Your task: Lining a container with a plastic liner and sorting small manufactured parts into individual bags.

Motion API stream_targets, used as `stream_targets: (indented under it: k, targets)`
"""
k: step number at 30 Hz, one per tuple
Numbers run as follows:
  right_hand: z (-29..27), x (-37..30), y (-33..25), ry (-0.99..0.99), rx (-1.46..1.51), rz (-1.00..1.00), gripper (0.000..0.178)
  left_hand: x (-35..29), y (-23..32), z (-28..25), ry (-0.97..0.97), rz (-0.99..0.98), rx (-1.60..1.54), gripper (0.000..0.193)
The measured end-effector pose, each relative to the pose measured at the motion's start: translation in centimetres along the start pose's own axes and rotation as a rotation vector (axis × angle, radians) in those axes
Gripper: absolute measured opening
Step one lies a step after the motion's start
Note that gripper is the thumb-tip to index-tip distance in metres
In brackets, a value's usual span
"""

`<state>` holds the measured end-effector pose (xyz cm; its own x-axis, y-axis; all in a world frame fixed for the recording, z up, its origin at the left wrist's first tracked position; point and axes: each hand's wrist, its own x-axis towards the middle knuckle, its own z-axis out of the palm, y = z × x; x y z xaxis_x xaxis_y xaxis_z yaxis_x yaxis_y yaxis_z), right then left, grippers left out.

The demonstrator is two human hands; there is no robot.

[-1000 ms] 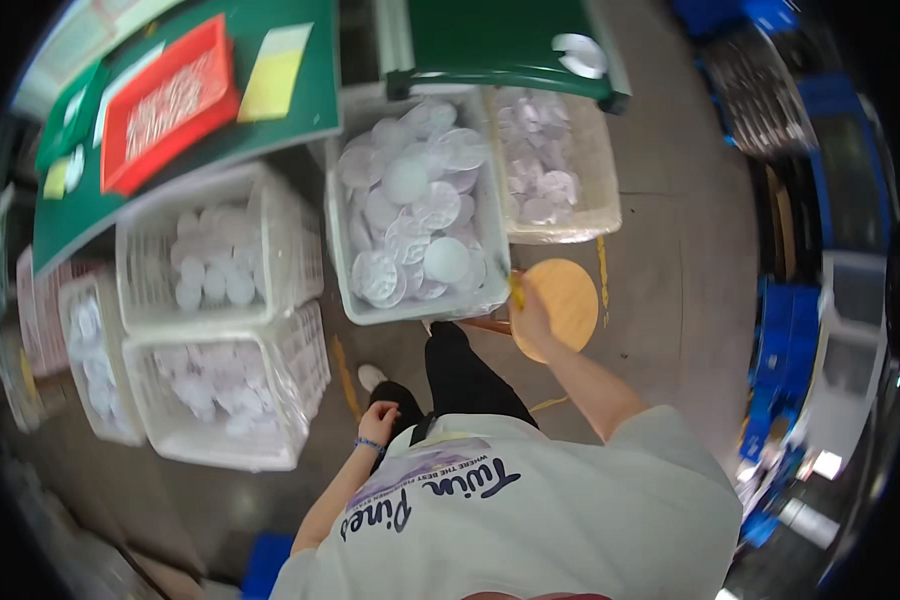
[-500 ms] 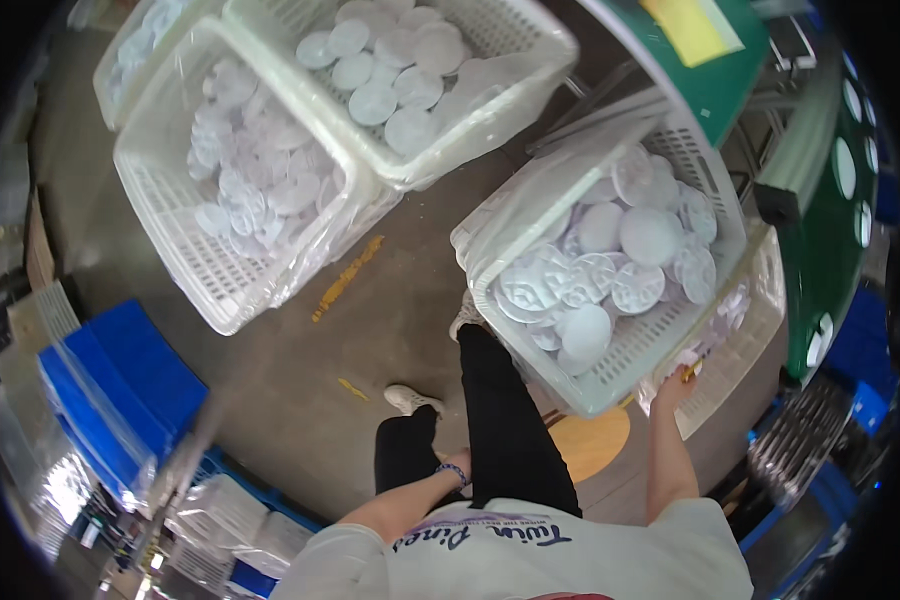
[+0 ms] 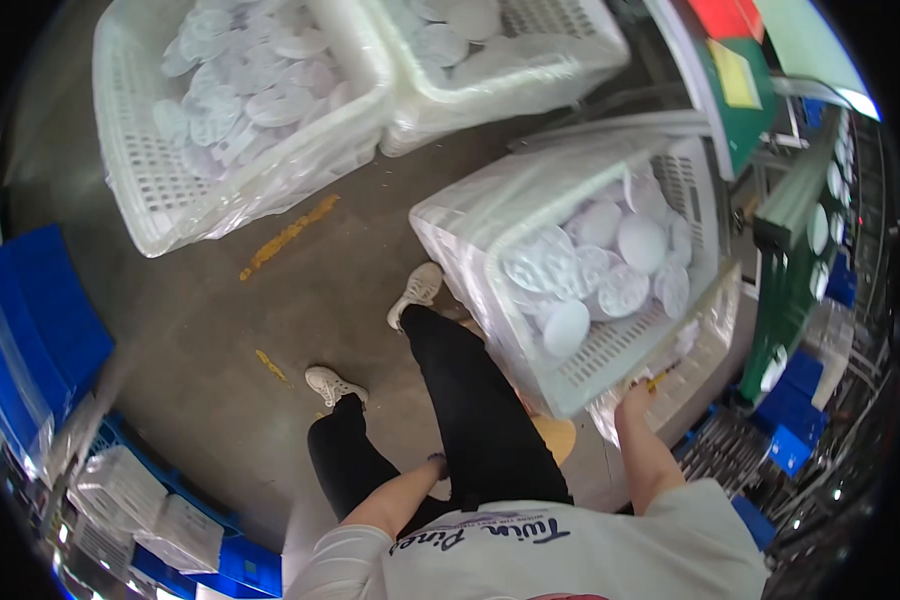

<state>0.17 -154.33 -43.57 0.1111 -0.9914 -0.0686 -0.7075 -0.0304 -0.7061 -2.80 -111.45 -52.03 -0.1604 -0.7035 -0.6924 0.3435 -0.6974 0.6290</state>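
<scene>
My right hand [image 3: 634, 400] is at the near edge of a lower, pale crate [image 3: 715, 335] lined with clear plastic. Its fingers look closed on a thin yellow stick-like thing [image 3: 660, 381], whose kind I cannot make out. Just left of that hand stands a white basket [image 3: 595, 375] lined with clear film, holding several round, whitish translucent discs [image 3: 642, 243]. My left hand [image 3: 438, 462] hangs by my left thigh with a dark band at the wrist. The leg and its dark trousers hide most of its fingers.
Two more film-lined white baskets [image 3: 150, 180] of discs stand at the far left and middle. A green board with white discs [image 3: 785, 290] rises at the right. Blue bins [image 3: 45, 310] stack up on the left. Yellow marks [image 3: 290, 236] streak the grey floor, and a round tan board [image 3: 555, 437] lies by my leg.
The view has turned and shifted, so the far-left baskets sit higher. My feet have moved on the floor. My right hand stays at the lower crate's edge with the yellow thing.
</scene>
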Motion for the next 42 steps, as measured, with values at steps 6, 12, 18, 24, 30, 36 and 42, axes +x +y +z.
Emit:
stream_targets:
  k: [6,12,18,24,30,36,42]
  targets:
    - [1.9,-1.3,-1.5,0.045,-0.013,0.092,0.020,-3.1,-2.6,-2.1,-0.286,-0.083,0.404,0.049]
    - [1.4,-2.7,-4.1,-0.047,-0.026,0.157,0.022,-4.7,-3.4,-3.5,-0.256,-0.204,0.524,0.045]
    - [0.9,-1.8,-3.8,-0.095,-0.288,-0.033,0.032,0.3,-8.5,-2.7,-0.229,-0.065,0.960,0.042]
    - [0.1,-3.0,-4.8,-0.135,-0.094,-0.103,0.032,-2.8,-4.7,-5.3,0.045,-0.078,0.638,0.029]
    - [-11.4,2.9,-15.4,-0.073,-0.009,-1.047,0.037,-8.3,3.6,-9.3,0.984,0.128,0.324,0.021]
    - [-19.9,13.5,-19.9,0.504,-0.377,-1.226,0.044,-12.0,12.0,-10.6,1.088,0.327,0.147,0.018]
    - [-19.5,17.3,-18.8,0.224,-0.481,-1.249,0.045,-13.9,19.9,-4.1,0.942,0.495,0.123,0.020]
